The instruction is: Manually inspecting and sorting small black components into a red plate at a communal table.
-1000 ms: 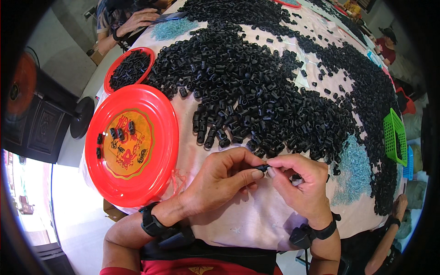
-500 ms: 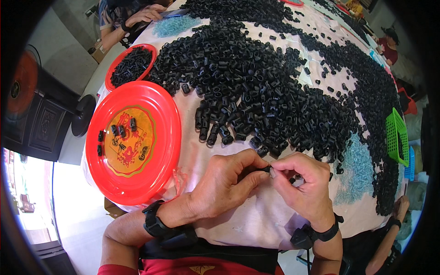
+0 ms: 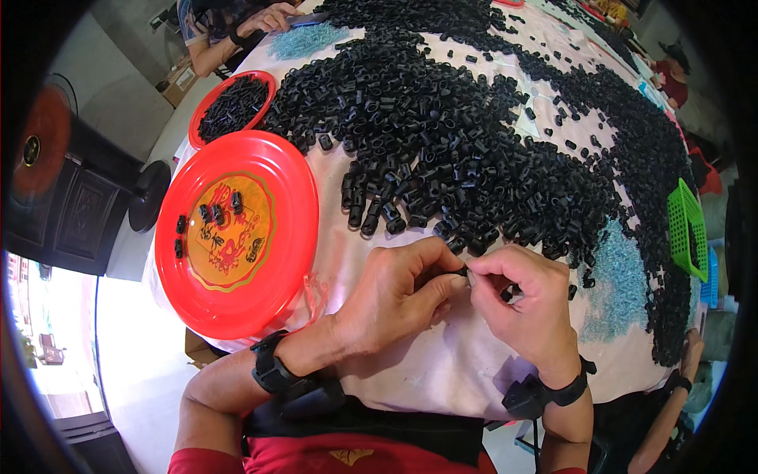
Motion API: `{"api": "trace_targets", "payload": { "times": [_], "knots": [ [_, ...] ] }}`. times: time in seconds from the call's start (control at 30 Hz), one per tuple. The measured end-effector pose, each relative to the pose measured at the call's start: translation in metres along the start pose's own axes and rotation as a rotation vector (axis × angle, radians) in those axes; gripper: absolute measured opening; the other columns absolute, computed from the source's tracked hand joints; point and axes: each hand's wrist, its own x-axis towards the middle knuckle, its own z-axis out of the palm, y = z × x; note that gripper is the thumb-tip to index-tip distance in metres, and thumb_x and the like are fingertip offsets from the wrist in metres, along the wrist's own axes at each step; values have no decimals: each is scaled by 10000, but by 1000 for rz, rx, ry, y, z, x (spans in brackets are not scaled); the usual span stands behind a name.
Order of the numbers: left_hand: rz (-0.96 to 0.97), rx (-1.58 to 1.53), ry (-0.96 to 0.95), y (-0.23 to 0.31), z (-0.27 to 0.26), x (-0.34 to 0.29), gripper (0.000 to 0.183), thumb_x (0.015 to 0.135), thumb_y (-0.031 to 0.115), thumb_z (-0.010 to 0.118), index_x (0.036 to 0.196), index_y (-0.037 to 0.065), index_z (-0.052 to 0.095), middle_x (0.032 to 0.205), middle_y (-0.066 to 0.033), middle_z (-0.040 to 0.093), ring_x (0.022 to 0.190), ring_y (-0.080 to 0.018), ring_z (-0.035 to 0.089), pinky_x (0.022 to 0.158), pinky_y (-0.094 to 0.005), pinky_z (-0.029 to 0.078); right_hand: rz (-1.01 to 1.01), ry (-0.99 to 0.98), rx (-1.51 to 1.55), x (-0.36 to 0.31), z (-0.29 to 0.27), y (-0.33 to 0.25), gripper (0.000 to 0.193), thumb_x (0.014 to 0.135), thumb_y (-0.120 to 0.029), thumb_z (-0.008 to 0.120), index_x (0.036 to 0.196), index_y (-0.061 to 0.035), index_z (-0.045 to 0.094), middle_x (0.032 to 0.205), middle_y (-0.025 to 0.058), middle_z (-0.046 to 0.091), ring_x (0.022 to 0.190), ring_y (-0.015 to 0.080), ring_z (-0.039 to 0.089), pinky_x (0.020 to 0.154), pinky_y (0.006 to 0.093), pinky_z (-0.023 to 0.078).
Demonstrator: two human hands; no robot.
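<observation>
My left hand [image 3: 399, 300] and my right hand [image 3: 529, 304] meet fingertip to fingertip over the near edge of the cloth. Between the pinched thumb and finger of my left hand sits a small black plastic part [image 3: 463, 272], mostly covered. The right thumb and forefinger close on its end; whether they hold a second tiny piece is hidden. More black shows behind my right fingers, too covered to identify. Just beyond my hands spreads a large heap of short black tubular plastic parts [image 3: 442, 158]. To the left lies a red plate [image 3: 178, 296] with several black parts on it.
A smaller red dish [image 3: 199, 130] of thin black pieces stands behind the plate. Tiny clear-blue pieces [image 3: 620, 280] lie at right, near a green basket [image 3: 685, 229]. Another person's hand [image 3: 272, 17] is at far left; another forearm [image 3: 671, 411] is at lower right.
The whole view has shifted slightly, with the plate and dish a little farther right and higher. My hands stay pinched together, with only slight finger movement.
</observation>
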Motion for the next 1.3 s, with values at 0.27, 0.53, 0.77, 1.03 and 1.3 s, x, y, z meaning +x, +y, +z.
{"api": "trace_targets", "payload": {
  "times": [0.27, 0.53, 0.77, 1.03, 1.3],
  "knots": [
    [-56, -257, -31, -6, -3, 7, 158, 1050, 104, 634, 1135, -28, 619, 944, -57, 705, 833, -80, 668, 718, -242, 563, -219, 25, -172, 3, 3, -8, 323, 732, 41, 792, 1042, 8, 706, 887, 134, 706, 748, 278, 696, 634, 345, 567],
    [-109, -401, -55, -5, 0, 10, 192, 1052, 122, 640, 1168, -30, 619, 1019, -78, 727, 917, -104, 698, 810, -264, 592, -299, 98, -292, 1, 9, -1, 452, 658, 17, 832, 1089, -10, 701, 952, 132, 721, 804, 300, 694, 695, 374, 572],
    [-119, -479, -84, 1, -7, 7, 150, 1039, 142, 652, 1116, 14, 632, 998, -61, 733, 908, -100, 698, 799, -267, 579, -229, 112, -269, -1, 15, -5, 507, 656, 11, 823, 1148, -16, 704, 959, 123, 724, 799, 297, 686, 702, 367, 566],
    [-90, -480, -29, 5, -3, 6, 120, 1005, 130, 663, 1011, 10, 658, 904, -24, 701, 795, -54, 627, 734, -226, 528, -316, 113, -323, 5, 15, 1, 561, 609, -29, 854, 1156, -24, 733, 1007, 109, 731, 840, 282, 677, 719, 358, 563],
    [-100, -570, -87, -3, -3, 4, 226, 1079, 229, 601, 1082, 21, 691, 909, 7, 688, 823, -51, 624, 746, -240, 536, -404, 150, -397, 8, 12, 8, 511, 636, -24, 849, 1133, -6, 728, 979, 113, 722, 806, 272, 666, 682, 354, 552]
  ]
}}
